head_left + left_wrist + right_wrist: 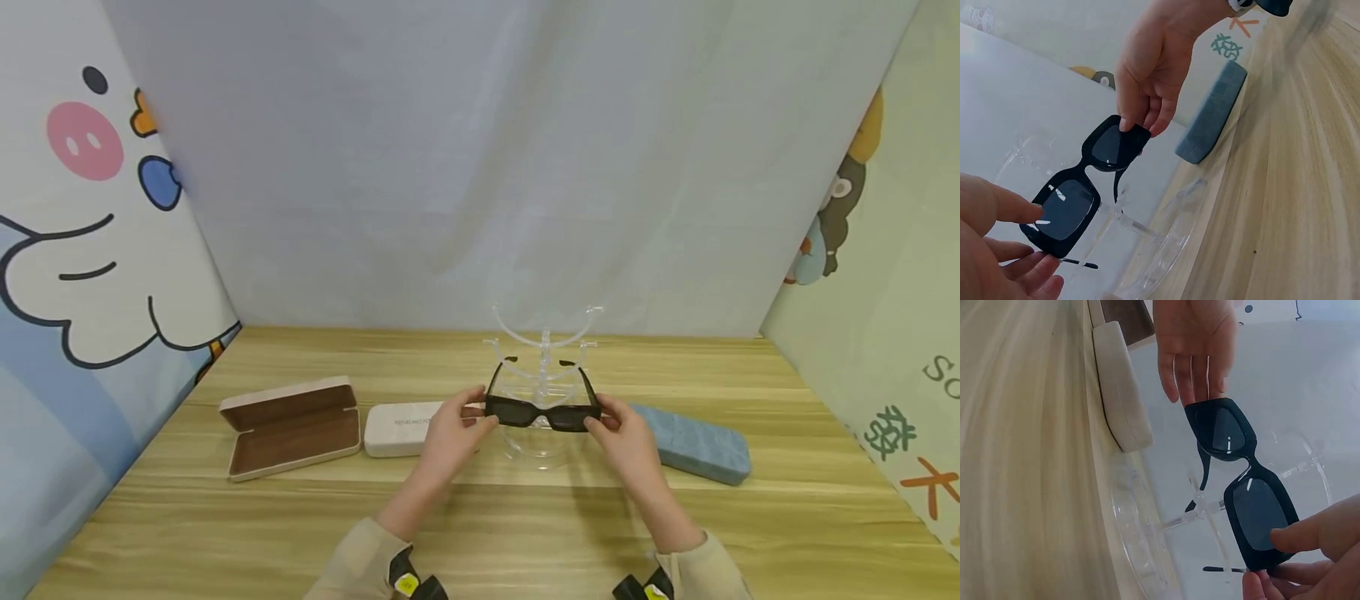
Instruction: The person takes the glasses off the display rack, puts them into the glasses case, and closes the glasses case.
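We hold a pair of black sunglasses (543, 412) in the air with both hands, lenses toward us and temples unfolded, pointing away toward the clear acrylic display stand (543, 379) that rises just behind them. The sunglasses are not yet resting on any of the stand's curved arms; in the wrist views the frame hangs in front of the lower arms, close to them but, as far as we can tell, apart. So we judge the work about midway: the sunglasses are out and opened, and seating them on the stand is what remains.

Our left hand (450, 433) pinches the left end of the frame between thumb and fingertips, the fingers only lightly bent. Our right hand (628, 440) does the same at the right end, thumb on the near face and fingers curled behind the corner. Neither hand touches the stand.

On the desk (480, 533), to the left, an open case (291, 427) lies with its brown lining showing; just right of it a closed white case (397, 428) sits partly behind our left hand. To the right, beyond our right hand, lies a closed blue case (693, 450).
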`<action>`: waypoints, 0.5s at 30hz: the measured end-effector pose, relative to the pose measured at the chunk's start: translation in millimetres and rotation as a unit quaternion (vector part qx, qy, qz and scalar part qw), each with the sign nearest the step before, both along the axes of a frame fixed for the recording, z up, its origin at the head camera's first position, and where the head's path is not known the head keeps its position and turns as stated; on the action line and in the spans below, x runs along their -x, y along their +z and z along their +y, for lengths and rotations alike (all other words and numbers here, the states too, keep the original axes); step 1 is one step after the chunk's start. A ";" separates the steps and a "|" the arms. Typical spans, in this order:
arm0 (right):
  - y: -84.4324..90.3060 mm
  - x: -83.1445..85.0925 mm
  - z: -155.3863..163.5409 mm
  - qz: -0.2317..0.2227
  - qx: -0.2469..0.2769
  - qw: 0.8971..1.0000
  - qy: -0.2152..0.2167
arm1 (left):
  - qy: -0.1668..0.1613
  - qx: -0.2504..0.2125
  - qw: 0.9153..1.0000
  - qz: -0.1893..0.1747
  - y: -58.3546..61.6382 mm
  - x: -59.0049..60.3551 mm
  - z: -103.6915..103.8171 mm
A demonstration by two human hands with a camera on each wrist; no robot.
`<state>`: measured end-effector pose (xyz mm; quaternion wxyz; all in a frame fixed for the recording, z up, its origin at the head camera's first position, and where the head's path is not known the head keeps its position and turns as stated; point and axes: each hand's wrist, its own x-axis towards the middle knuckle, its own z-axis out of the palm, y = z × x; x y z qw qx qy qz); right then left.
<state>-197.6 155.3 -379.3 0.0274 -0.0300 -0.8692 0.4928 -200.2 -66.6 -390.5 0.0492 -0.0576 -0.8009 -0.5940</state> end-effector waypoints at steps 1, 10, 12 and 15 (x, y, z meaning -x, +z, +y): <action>1.4 -0.8 0.3 -0.001 0.002 1.000 -0.001 | 0.003 -0.001 1.000 0.003 0.9 0.1 -0.6; 20.4 -10.9 1.0 -0.001 0.012 1.000 0.015 | 0.027 -0.028 0.999 -0.002 12.8 -2.1 -8.9; 24.3 -13.5 1.5 0.000 0.013 1.000 0.019 | 0.028 -0.037 0.999 -0.006 15.1 -3.4 -11.2; 29.4 -17.0 2.5 0.000 0.015 1.000 0.020 | 0.026 -0.056 0.998 -0.010 18.7 -4.9 -13.9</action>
